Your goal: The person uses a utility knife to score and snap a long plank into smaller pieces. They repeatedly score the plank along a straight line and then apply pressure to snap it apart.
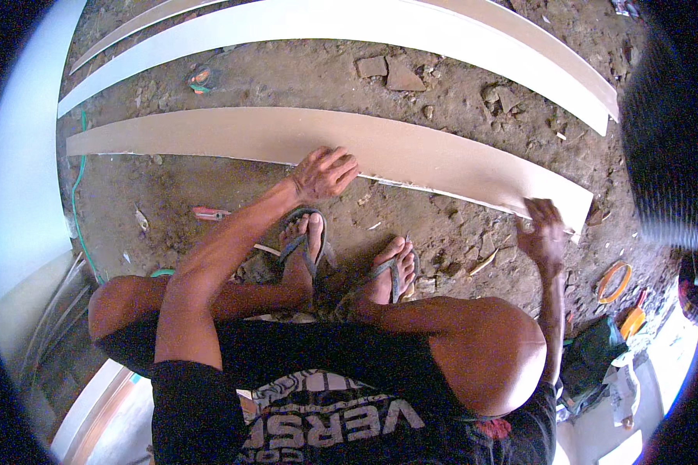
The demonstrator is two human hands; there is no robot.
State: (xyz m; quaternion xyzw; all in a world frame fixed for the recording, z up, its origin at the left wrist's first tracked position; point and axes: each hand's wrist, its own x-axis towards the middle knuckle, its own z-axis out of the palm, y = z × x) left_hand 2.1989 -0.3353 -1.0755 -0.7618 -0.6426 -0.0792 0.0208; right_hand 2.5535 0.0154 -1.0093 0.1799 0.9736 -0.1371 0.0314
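Observation:
A long tan strip of board (pixel 426 147) with a pale, rough near edge lies across the ground before my feet. My left hand (pixel 326 173) is closed on its near edge around the middle, the fingers curled over the tan face. Close to the right end, my right hand (pixel 543 232) grips the same edge; its fingertips rest on the face, and the palm side is hidden. On the soil left of my feet lies a red utility knife (pixel 209 213), nearest to my left forearm.
Beyond the strip lie a long white board strip (pixel 302 22) and broken tile pieces (pixel 402 74). A green string (pixel 76 194) runs down the left side, beside a pale wall (pixel 23 155). An orange ring (pixel 613 282) and dark bag (pixel 593 360) are at right.

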